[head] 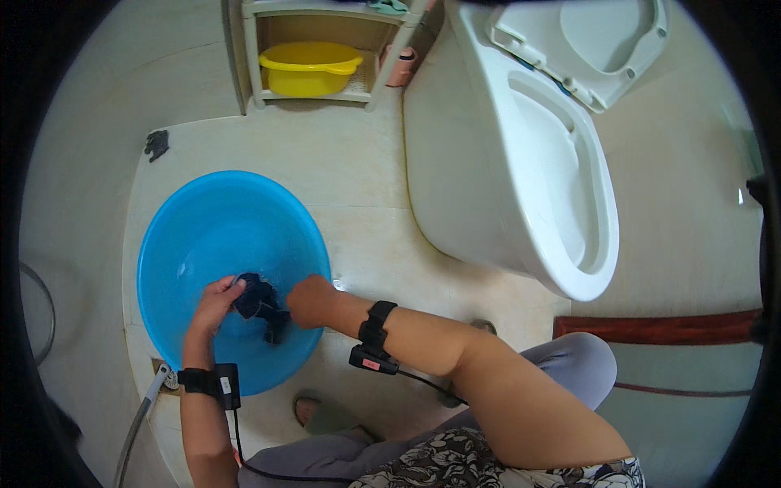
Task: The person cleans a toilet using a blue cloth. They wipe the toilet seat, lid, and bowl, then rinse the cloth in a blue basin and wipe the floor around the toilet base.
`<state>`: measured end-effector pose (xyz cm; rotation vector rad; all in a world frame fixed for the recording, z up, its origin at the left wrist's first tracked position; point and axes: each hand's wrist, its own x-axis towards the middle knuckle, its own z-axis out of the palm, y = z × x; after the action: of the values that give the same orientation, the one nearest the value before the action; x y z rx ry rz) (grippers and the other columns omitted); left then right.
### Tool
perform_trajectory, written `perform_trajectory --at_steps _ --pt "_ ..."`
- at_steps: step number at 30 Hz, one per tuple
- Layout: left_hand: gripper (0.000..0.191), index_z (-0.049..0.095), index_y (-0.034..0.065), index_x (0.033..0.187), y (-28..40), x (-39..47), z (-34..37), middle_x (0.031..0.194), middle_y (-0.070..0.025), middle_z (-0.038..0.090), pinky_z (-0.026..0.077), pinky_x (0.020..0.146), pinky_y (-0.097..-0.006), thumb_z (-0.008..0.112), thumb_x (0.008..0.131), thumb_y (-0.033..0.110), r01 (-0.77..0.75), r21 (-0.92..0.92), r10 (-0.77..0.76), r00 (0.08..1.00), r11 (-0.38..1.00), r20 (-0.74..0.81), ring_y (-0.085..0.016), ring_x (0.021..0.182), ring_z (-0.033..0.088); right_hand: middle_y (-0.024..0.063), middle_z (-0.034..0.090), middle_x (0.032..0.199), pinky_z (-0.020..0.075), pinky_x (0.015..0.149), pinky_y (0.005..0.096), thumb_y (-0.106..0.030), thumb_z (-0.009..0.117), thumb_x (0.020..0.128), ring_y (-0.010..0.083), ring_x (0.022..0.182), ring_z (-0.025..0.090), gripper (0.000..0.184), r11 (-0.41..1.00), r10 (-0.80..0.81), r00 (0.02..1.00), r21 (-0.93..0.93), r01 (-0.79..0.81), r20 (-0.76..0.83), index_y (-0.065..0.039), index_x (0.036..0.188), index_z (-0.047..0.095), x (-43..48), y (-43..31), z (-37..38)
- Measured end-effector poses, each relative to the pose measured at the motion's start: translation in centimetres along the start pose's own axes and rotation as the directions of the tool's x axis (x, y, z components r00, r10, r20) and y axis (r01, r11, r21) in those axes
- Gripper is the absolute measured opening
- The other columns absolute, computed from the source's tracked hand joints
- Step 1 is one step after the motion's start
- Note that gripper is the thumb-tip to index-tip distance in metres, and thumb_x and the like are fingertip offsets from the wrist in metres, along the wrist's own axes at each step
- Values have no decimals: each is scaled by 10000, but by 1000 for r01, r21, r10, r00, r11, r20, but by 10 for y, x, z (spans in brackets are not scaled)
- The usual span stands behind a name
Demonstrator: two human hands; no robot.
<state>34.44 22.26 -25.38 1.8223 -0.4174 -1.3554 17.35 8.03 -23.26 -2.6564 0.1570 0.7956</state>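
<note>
A dark navy cloth (258, 299), wet-looking and bunched, is stretched between my hands over the blue plastic basin (201, 210). My left hand (215, 305) grips its left end, with the thumb on top of the fabric. At its right end, my right hand (311, 300) is closed in a fist on the cloth, close to the basin's right rim. A lower piece of the cloth hangs down between the hands. The fingers of my right hand are mostly hidden from this angle.
A white toilet (470, 177) with its lid raised stands at the right. Behind the basin is a white shelf rack (360, 96) holding a yellow basin (308, 79). A grey hose (137, 421) runs to a floor drain (171, 381) at lower left. A dark rag-like piece (157, 144) lies near the wall.
</note>
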Motion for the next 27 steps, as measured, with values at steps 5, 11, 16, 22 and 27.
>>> perform_trajectory --at_steps 5,11,16,22,27 --pt "243 625 32 1054 -32 23 -9 847 -106 646 474 688 -331 553 837 115 -135 170 141 990 976 -24 -227 777 604 185 473 1253 415 837 517 -253 644 769 359 1094 499 555 994 112 984 0 -113 -141 -94 1258 434 32 -31 4" --pt "263 631 63 1022 -84 44 -1 953 -194 624 483 753 -436 574 783 156 -170 807 190 979 566 74 -359 901 597 157 315 1389 343 918 600 -280 602 811 403 1218 351 633 992 114 989 38 -118 91 -89 1362 352 72 -43 39" --pt "239 639 64 953 -79 35 -16 894 -167 643 468 709 -405 579 840 266 214 670 22 945 710 -325 -310 870 617 139 483 1221 429 857 466 -251 619 791 335 1142 458 531 969 89 987 -241 -54 136 -49 1252 450 90 -32 42" --pt "208 602 79 848 -51 13 -7 749 -16 573 412 516 -273 572 874 284 -60 -393 -92 929 917 -357 -131 635 538 198 465 1204 444 872 458 -139 644 764 384 1098 476 441 958 176 984 233 -169 -7 5 1158 511 80 -47 44" --pt "105 578 77 929 -15 -15 -8 778 -21 605 457 503 -245 574 857 155 -285 -590 130 948 755 -291 -104 628 562 263 423 1260 402 918 508 -162 677 726 433 1111 463 500 742 241 919 669 33 -312 -26 1163 477 93 -56 42"
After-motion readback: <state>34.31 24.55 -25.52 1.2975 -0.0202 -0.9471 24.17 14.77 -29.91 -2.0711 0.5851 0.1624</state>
